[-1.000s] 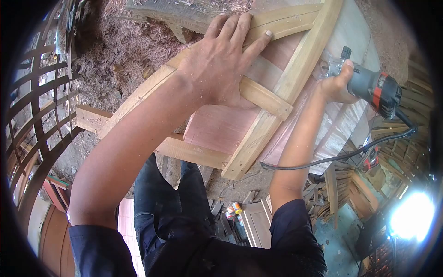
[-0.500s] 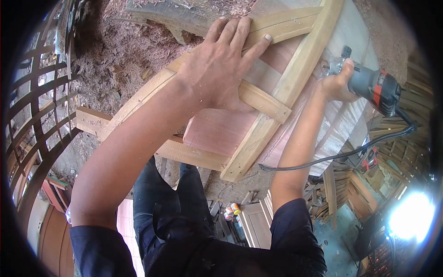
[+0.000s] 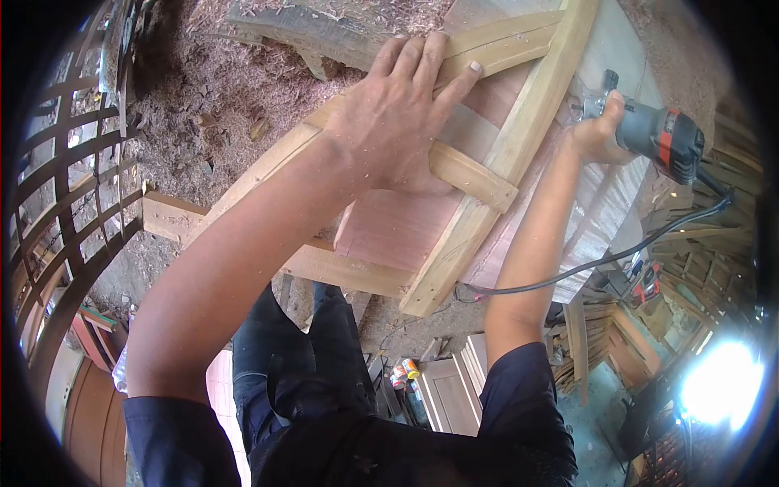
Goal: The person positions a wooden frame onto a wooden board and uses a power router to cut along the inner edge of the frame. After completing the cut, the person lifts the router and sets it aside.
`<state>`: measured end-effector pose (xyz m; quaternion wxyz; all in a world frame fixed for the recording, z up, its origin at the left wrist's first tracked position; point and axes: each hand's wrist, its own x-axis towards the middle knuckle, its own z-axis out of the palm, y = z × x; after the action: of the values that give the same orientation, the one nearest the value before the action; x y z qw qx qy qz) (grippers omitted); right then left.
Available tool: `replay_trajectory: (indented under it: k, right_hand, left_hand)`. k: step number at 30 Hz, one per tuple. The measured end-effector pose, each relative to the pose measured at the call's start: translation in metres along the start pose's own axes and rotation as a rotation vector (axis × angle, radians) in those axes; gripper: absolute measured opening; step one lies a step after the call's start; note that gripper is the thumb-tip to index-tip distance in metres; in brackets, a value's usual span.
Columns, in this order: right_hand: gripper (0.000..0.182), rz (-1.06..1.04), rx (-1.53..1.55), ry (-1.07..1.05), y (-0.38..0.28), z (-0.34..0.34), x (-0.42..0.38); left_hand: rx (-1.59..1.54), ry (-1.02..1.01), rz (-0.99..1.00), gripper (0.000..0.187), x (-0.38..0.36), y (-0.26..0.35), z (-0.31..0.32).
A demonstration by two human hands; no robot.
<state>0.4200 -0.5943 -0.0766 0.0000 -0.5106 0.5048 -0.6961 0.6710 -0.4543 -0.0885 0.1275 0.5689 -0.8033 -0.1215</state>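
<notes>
My left hand (image 3: pixel 398 122) lies with its fingers spread on the curved part of a wooden frame (image 3: pixel 511 134), close to its short crosspiece (image 3: pixel 471 174). To the right, my right hand (image 3: pixel 602 134) is wrapped round a power trimmer (image 3: pixel 661 140) with a grey body and an orange-red band. The tool lies sideways over a pale board (image 3: pixel 629 61), its clear base toward the frame. A black cord (image 3: pixel 600 264) runs from its rear end back across my right forearm. Part of the tool's grip is hidden behind my fingers.
Wood shavings (image 3: pixel 203 105) cover the ground beside an old timber (image 3: pixel 300 32). A curved lattice (image 3: pixel 69 187) stands at the left. Stacked wood pieces (image 3: pixel 584 349), small cans (image 3: pixel 411 369) and a panelled board (image 3: pixel 450 398) lie lower down. A bright light (image 3: pixel 722 385) shines at lower right.
The frame appears shifted slightly right in view. My left hand still rests on it, and the trimmer in my right hand sits slightly lower relative to my thumb.
</notes>
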Motion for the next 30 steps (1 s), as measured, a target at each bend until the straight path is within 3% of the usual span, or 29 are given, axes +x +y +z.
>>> replay_trajectory:
  k: [8, 22, 26, 30]
  right_hand:
    - [0.05, 0.003, 0.049, -0.014, 0.009, -0.003, 0.004]
    - [0.034, -0.021, 0.059, -0.078, 0.014, -0.006, 0.01]
    - [0.035, -0.014, 0.052, -0.084, 0.019, -0.007, 0.012]
    - [0.039, -0.03, 0.033, -0.069, 0.02, -0.001, 0.015]
  left_hand:
    - [-0.019, 0.044, -0.002, 0.126, -0.003, 0.004, -0.004]
    - [-0.166, 0.034, 0.063, 0.131, -0.001, -0.001, -0.006]
    - [-0.063, 0.039, 0.065, 0.133, 0.0, -0.001, -0.001]
    - [-0.204, 0.061, 0.049, 0.135, 0.0, 0.001, -0.005]
